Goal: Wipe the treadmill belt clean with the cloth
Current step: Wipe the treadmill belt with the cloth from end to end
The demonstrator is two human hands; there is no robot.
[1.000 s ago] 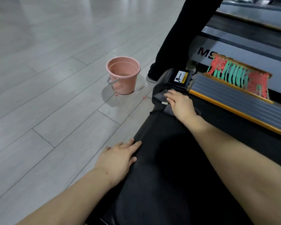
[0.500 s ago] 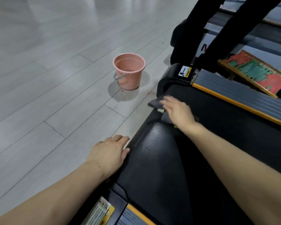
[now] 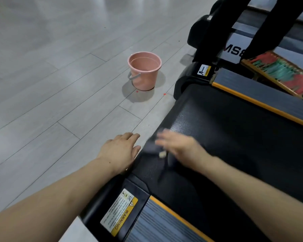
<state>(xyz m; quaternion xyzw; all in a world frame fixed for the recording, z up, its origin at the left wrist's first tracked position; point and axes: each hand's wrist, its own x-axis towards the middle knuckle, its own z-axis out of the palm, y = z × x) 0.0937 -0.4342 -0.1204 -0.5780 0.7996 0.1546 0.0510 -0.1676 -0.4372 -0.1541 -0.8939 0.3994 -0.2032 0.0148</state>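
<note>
Belt blk – bucket pink, cloth dk grey.

Blurred right hand pressing dark cloth on treadmill belt, left hand flat at its edge

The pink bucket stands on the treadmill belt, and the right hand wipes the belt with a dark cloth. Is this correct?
Not quite. The head view shows the pink bucket standing on the grey floor, beside the treadmill and off the belt. The rest holds: the right hand presses a dark cloth on the belt, blurred by motion.
</note>
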